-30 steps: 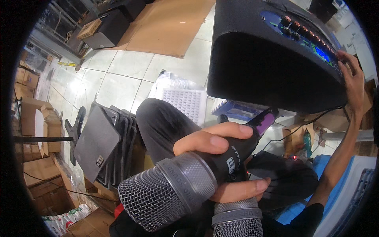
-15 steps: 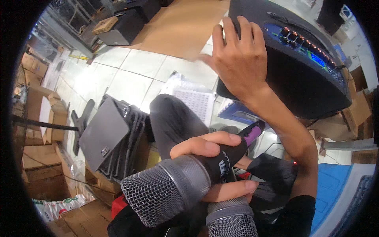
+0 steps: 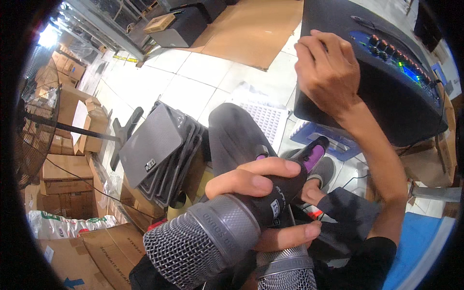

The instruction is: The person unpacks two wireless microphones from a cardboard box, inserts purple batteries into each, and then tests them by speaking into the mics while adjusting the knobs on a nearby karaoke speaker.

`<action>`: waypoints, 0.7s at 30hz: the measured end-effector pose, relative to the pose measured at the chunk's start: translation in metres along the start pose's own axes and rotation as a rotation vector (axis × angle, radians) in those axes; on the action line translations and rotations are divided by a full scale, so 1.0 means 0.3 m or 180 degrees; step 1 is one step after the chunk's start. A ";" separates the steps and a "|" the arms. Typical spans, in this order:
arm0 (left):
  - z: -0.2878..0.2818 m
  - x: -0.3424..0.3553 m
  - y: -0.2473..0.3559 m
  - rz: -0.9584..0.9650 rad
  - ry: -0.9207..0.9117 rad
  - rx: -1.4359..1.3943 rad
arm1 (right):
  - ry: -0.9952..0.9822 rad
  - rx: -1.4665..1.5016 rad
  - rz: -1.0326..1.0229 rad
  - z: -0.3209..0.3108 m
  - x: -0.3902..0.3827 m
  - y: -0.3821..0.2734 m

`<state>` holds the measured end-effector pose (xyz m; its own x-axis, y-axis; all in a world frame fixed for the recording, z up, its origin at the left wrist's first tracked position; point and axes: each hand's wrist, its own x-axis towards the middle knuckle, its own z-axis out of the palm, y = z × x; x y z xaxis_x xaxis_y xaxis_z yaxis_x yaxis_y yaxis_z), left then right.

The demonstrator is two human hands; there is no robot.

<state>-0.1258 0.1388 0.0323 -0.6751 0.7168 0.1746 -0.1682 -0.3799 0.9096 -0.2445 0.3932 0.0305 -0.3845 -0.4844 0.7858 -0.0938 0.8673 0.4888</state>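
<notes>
My left hand (image 3: 256, 183) is closed around a black handheld microphone (image 3: 203, 237) with a large silver mesh head, held slantwise. Its purple-banded tail (image 3: 316, 152) points up and right. Beneath it, a second microphone (image 3: 285, 270) with a similar silver grille is gripped in the same hand, its handle mostly hidden. My right hand (image 3: 328, 72) is raised at the left edge of a large black speaker (image 3: 357, 101), fingers curled in and nothing visible in them. Its fingertips are partly hidden, and I cannot tell whether it touches the cabinet.
Knobs and a lit blue panel (image 3: 411, 72) sit on the speaker's top. Several dark grey panels (image 3: 152, 145) are stacked at left, near a black standing fan (image 3: 36, 121) and cardboard boxes (image 3: 67, 174). A printed sheet (image 3: 266, 118) lies on white floor tiles beyond my knee (image 3: 232, 130).
My right hand's spread fingers have curled in. The view has shifted left, bringing the fan into sight. My left hand still grips the microphones.
</notes>
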 end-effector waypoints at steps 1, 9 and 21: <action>-0.005 -0.002 0.002 -0.0002 0.0014 -0.0008 | -0.0082 0.0095 -0.0003 -0.026 -0.013 0.002; -0.048 -0.004 -0.013 0.0060 0.0063 -0.0081 | -0.0491 0.0644 0.0078 -0.296 -0.124 0.032; -0.122 0.030 -0.097 0.0082 0.0174 -0.0404 | -0.1659 0.0160 0.0023 -0.794 -0.429 0.187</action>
<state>-0.1534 0.1348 -0.0063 -0.7178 0.6743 0.1734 -0.2374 -0.4712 0.8495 0.0184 0.4771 0.0470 -0.7901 -0.3685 0.4899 -0.1286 0.8810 0.4553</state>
